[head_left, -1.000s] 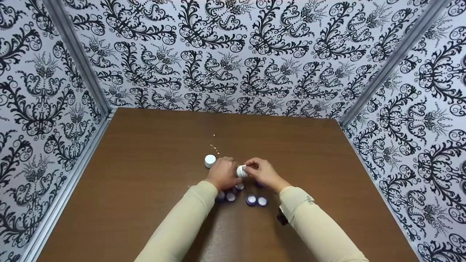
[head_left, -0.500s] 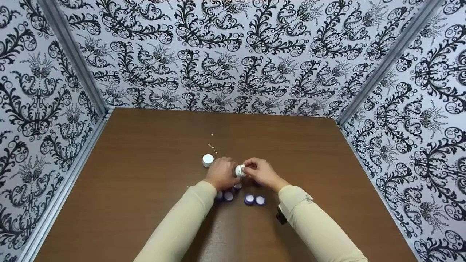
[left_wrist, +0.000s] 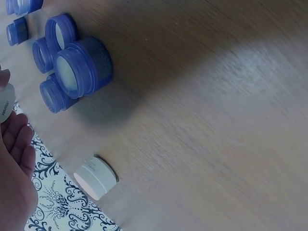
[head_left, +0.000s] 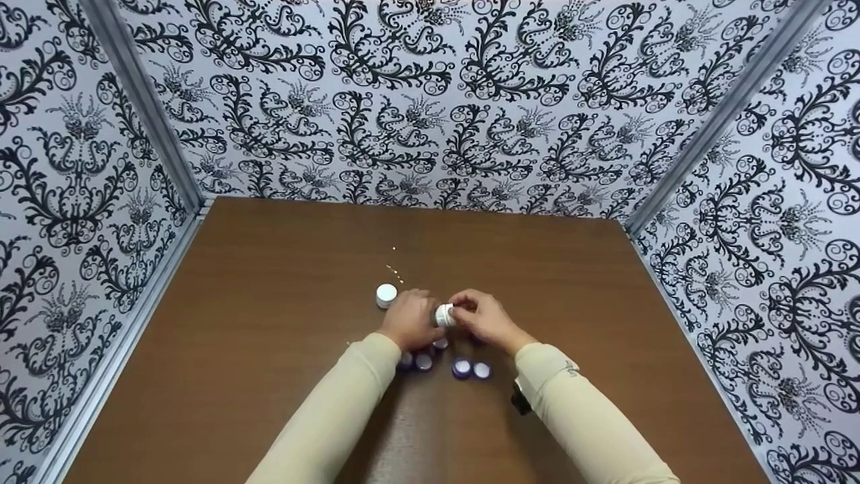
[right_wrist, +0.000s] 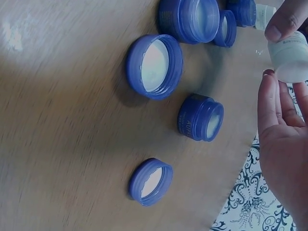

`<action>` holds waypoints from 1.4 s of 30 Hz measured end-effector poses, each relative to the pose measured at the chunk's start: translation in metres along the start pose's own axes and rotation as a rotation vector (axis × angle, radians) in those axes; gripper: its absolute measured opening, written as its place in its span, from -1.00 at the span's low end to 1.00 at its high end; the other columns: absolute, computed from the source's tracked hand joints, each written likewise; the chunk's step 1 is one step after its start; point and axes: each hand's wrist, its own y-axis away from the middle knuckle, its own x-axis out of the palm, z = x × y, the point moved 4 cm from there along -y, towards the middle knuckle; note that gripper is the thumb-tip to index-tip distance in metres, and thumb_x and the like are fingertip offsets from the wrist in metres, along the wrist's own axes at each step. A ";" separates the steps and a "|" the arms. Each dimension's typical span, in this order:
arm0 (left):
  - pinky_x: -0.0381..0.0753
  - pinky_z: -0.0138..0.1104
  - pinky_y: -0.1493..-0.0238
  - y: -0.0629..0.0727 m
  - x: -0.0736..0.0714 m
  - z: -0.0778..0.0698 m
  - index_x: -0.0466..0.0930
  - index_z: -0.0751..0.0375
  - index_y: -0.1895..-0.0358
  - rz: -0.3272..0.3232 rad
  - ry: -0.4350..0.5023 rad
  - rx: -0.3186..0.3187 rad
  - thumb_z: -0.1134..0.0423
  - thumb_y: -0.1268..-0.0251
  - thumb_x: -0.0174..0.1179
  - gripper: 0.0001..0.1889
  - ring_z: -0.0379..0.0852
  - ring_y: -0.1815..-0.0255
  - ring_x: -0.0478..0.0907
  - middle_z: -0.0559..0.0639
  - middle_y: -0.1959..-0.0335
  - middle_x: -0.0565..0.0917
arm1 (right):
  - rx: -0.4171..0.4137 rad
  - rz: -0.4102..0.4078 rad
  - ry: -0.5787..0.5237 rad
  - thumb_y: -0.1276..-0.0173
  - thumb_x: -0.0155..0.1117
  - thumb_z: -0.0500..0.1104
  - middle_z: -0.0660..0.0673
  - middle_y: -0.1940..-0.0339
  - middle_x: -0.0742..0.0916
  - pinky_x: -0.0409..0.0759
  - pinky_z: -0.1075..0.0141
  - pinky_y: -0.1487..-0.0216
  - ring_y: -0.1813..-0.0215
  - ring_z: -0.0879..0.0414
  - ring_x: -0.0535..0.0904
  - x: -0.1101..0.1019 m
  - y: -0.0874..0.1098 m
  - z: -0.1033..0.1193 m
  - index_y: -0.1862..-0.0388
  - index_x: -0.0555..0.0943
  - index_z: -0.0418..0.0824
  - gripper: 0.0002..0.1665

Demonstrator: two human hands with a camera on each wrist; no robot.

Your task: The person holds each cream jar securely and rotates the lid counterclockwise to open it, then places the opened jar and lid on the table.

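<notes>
A small white jar (head_left: 445,314) is held between the two hands above the table. My left hand (head_left: 411,319) grips it from the left side. From the right, my right hand (head_left: 485,320) pinches it with thumb and fingers. The right wrist view shows the white jar (right_wrist: 289,55) tilted, fingertips at its edge and a thumb on its upper side. Only a white part (left_wrist: 6,102) of it shows in the left wrist view. A second white jar (head_left: 386,296), with its lid on, stands on the table just left of my left hand.
Below the hands sit uncovered blue jars and loose blue lids: a large jar (left_wrist: 84,67), a small jar (right_wrist: 199,118), a large lid (right_wrist: 155,66) and a small lid (right_wrist: 151,182), among several others. Small white bits (head_left: 395,272) lie farther back. Patterned walls (head_left: 416,101) enclose the table.
The white jar in the hands has turned slightly. Both hands stay in nearly the same place, and the things on the table have not moved.
</notes>
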 end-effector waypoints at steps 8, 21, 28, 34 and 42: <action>0.54 -0.10 0.14 0.000 -0.001 0.001 0.65 0.12 0.44 0.012 -0.010 -0.003 -0.01 0.14 0.42 -0.70 0.04 0.31 0.58 -0.01 0.42 0.60 | 0.039 0.015 -0.046 -0.33 0.31 -0.26 -0.12 0.31 0.73 0.59 0.31 0.34 0.35 0.14 0.63 0.002 -0.001 -0.001 0.09 0.63 -0.34 -0.79; 0.56 -0.11 0.19 0.002 0.002 -0.002 0.61 0.11 0.51 -0.002 -0.051 0.021 -0.01 0.18 0.42 -0.71 0.02 0.39 0.56 -0.04 0.49 0.55 | 0.006 0.014 -0.001 -0.22 0.36 -0.27 -0.17 0.17 0.75 0.63 0.16 0.10 0.14 -0.03 0.70 0.002 0.002 -0.002 0.09 0.66 -0.32 -0.73; 0.55 -0.12 0.19 0.000 0.000 -0.002 0.61 0.10 0.50 0.010 -0.068 0.032 -0.02 0.18 0.42 -0.70 0.02 0.38 0.57 -0.04 0.47 0.56 | -0.003 0.008 0.009 -0.23 0.37 -0.27 -0.15 0.17 0.76 0.63 0.19 0.09 0.13 -0.01 0.71 0.001 0.001 -0.003 0.10 0.66 -0.30 -0.74; 0.55 -0.12 0.14 -0.002 -0.003 -0.002 0.64 0.11 0.45 0.052 -0.063 0.022 -0.03 0.14 0.40 -0.70 0.02 0.34 0.57 -0.04 0.44 0.57 | -0.020 0.025 -0.023 -0.23 0.37 -0.30 -0.16 0.16 0.75 0.61 0.15 0.06 0.11 -0.04 0.70 0.001 0.000 -0.002 0.08 0.65 -0.29 -0.73; 0.55 -0.11 0.14 -0.002 -0.005 -0.002 0.65 0.12 0.44 0.051 -0.079 0.023 -0.03 0.12 0.39 -0.70 0.03 0.32 0.58 -0.02 0.43 0.59 | -0.021 0.017 -0.018 -0.25 0.37 -0.26 -0.17 0.16 0.75 0.62 0.10 0.06 0.12 -0.11 0.70 0.001 0.000 -0.001 0.09 0.64 -0.27 -0.75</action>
